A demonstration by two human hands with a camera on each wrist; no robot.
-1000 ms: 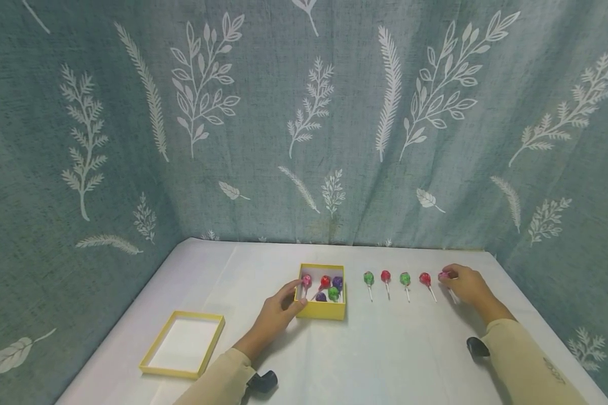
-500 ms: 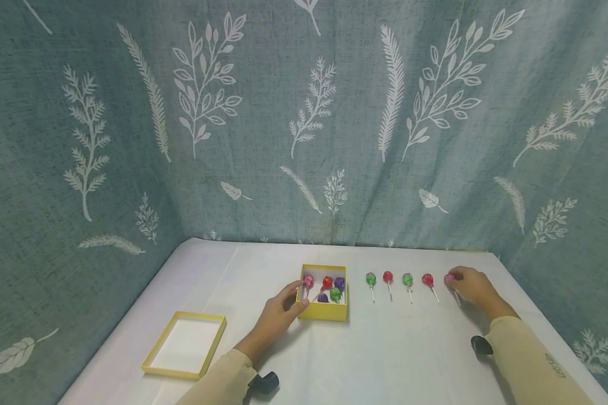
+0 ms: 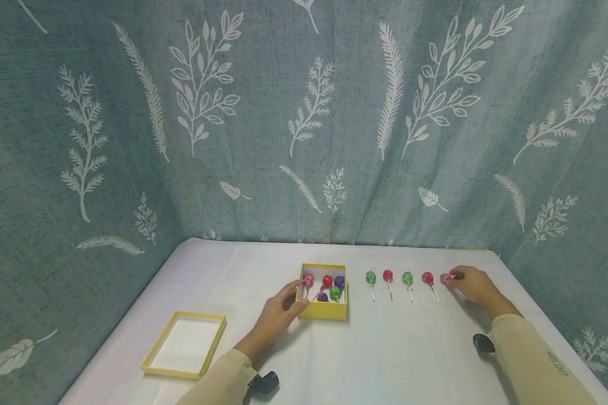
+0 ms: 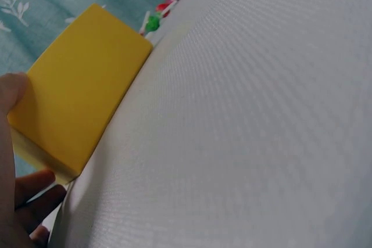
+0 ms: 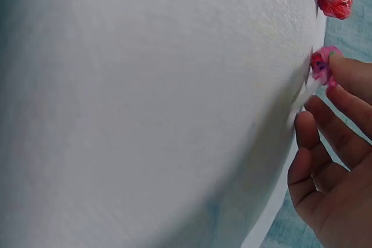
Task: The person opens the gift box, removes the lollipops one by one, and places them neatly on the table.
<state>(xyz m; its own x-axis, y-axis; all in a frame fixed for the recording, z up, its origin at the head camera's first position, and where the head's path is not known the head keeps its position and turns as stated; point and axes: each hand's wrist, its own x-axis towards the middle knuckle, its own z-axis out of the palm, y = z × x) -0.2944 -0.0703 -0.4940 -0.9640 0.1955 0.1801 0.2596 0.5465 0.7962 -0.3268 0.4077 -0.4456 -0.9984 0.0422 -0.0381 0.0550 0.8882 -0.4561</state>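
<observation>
grey-green curtain, white table, and a pink lollipop pinched at the end of a row

a leaf-printed curtain [image 3: 263, 140] fills the upper part of the head view and hangs down both sides; below it a white table [image 3: 375, 349] runs to the bottom edge. a shallow yellow-rimmed lid [image 3: 184, 344] lies at lower left, hollow side up. the yellow box [image 3: 321, 311] stands near the middle, uncovered. the left hand [image 3: 276, 316] holds it at the near left corner, thumb on the front wall, fingers parted along the left side.

at right of the frame, the right hand [image 3: 476, 288] pinches the pink lollipop [image 3: 445, 278] by its head between thumb and forefinger; the other fingers are loosely bent around nothing. this lollipop is at the right end of the row, beside but apart from the red lollipop [image 3: 428, 278]; green, red and green ones continue leftward.

the step in hand looks like lining up that pink one; the next move would call for loosening the pinch gently so the head doesn't roll.

much of its stick is behind the hand in the head view, and whether the head rests fully on the table is hard to tell. the front wall hides parts of the lollipops inside the box. both sleeves are cut off below, and the right one's lettering is unreadable.
</observation>
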